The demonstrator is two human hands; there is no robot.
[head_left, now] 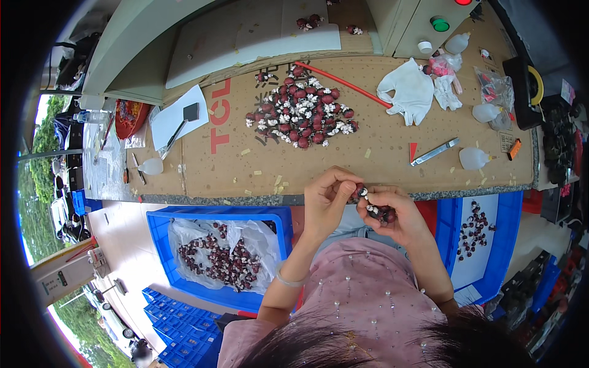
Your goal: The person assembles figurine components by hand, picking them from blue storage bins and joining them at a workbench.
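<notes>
Figurines on cardboard, blue bins below

"What colours do we see on the pieces?"
"Dark red and white. Our counter is brown, its edge speckled grey."
"And our shirt?"
"We see pink with pale dots; our bins are blue."

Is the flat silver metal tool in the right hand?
No, the flat silver metal tool lies on the brown cardboard table covering, while the right hand holds small dark-red-and-white round pieces.
</notes>
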